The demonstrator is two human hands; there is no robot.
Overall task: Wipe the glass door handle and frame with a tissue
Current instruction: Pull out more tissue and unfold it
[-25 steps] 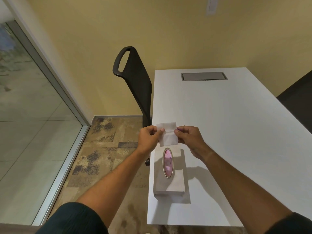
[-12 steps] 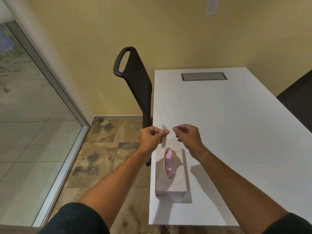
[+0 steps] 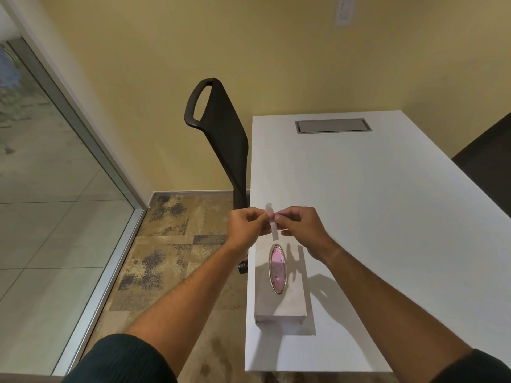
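Note:
A white tissue [image 3: 272,226], folded into a narrow strip, is pinched between my left hand [image 3: 244,226] and my right hand [image 3: 300,228] above the table's near left part. Just below them a white tissue box [image 3: 280,302] with a pink oval opening lies on the white table [image 3: 359,203]. The glass wall [image 3: 41,203] with its metal frame [image 3: 110,161] stands at the left. No door handle is in view.
A black office chair [image 3: 221,134] stands between the table's left edge and the yellow wall. A grey cable hatch [image 3: 333,125] sits at the table's far end. Patterned carpet [image 3: 171,258] covers the floor between glass and table. A dark chair back [image 3: 486,161] shows at the right.
The tissue, held flat and wide a second ago, is now folded into a thin strip. Both hands have come closer together and risen slightly.

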